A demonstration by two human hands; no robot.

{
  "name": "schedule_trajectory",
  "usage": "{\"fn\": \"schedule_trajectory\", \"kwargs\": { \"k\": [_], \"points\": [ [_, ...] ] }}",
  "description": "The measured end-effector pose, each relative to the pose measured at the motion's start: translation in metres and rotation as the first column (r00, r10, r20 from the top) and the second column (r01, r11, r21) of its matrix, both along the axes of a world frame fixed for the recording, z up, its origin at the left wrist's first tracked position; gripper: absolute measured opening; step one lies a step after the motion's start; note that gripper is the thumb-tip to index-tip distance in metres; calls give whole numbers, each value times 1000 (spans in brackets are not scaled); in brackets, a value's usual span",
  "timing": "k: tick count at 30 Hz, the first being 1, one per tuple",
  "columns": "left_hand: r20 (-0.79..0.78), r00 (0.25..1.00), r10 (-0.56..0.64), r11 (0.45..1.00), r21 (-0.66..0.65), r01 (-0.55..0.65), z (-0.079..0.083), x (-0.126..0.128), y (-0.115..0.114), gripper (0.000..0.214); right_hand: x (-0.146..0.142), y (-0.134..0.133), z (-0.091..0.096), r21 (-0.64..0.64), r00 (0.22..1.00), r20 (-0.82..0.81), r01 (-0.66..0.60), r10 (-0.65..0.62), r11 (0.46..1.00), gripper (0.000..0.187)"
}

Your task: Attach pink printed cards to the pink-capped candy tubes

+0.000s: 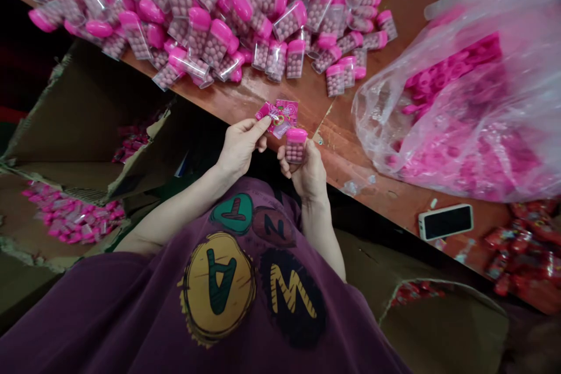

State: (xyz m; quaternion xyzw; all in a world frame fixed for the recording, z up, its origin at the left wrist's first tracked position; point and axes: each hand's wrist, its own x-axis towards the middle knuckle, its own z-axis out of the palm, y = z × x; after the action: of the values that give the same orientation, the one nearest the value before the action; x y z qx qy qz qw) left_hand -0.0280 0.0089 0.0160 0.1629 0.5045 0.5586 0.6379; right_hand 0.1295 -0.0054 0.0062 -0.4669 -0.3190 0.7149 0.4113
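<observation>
My left hand (243, 143) pinches a pink printed label (287, 110) between thumb and fingers, near the table's front edge. A small clear piece with something golden shows against it; I cannot tell whether it is attached. Just to the right, my right hand (309, 170) is closed around a small clear candy container (295, 151) with a pink cap. Round pale pink candies fill it, and it stands nearly upright, close below the label. Beyond both hands lies a large pile of similar candy containers (287, 23).
On the right of the wooden table (337, 146) sits a clear plastic bag (464, 123) of pink parts. A phone (446, 222) lies near the edge, beside red wrapped packets (526, 245). Open cardboard boxes (56, 111) stand below on the left, and another box (447, 321) at lower right.
</observation>
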Motion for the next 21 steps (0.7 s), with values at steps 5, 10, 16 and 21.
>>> {"fn": "schedule_trajectory", "kwargs": {
  "k": [5, 10, 16, 21],
  "points": [
    [10, 999, -31, 997, -66, 32, 2, 2, 0, 40, 2, -11, 2, -35, 999, -34, 22, -23, 999, 40],
    [110, 994, -20, 992, -120, 33, -2, 3, 0, 37, 2, -24, -13, 190, 955, 259, 95, -144, 977, 51],
    [117, 993, -32, 987, -156, 50, -4, 6, -1, 38, -3, -27, -28, 417, 853, 441, 78, -277, 905, 54],
    [105, 994, -18, 977, -208, 40, 2, 9, 0, 41, -8, -30, -34, 543, 749, 515, 90, -416, 835, 54]
  ]
}}
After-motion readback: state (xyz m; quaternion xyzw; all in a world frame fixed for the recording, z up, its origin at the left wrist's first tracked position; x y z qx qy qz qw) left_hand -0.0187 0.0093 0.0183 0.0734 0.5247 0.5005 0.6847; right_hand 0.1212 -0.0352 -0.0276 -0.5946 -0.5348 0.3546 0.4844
